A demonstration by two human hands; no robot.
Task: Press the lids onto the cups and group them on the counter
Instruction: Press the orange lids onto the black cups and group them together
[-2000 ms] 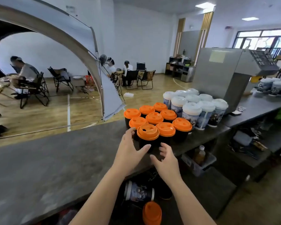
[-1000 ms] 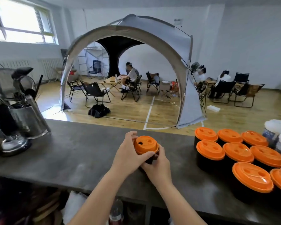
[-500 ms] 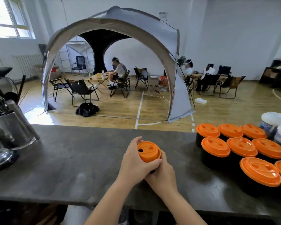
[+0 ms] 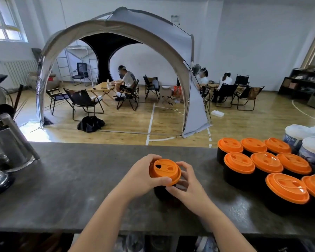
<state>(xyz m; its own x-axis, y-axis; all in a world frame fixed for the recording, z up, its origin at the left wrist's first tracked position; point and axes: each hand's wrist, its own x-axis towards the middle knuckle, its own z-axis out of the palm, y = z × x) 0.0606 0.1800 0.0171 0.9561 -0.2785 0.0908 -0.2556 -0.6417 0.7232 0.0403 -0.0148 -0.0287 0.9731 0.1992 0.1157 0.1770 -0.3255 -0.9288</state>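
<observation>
A black cup (image 4: 162, 194) stands on the dark counter (image 4: 71, 179) in front of me, with an orange lid (image 4: 165, 170) sitting slightly tilted on top. My left hand (image 4: 144, 177) grips the lid's left rim, thumb along its near edge. My right hand (image 4: 187, 186) curls round the cup's right side just under the lid. To the right stands a group of several black cups with orange lids (image 4: 265, 164).
White-lidded printed cups (image 4: 311, 148) stand at the far right behind the orange group. Metal containers with utensils (image 4: 5, 142) crowd the counter's left end. Beyond the counter lies a hall with a tent, chairs and seated people.
The cup has come down from my hands' lifted hold onto the counter, and the lid now shows more from above. My right fingers have spread round the cup's side.
</observation>
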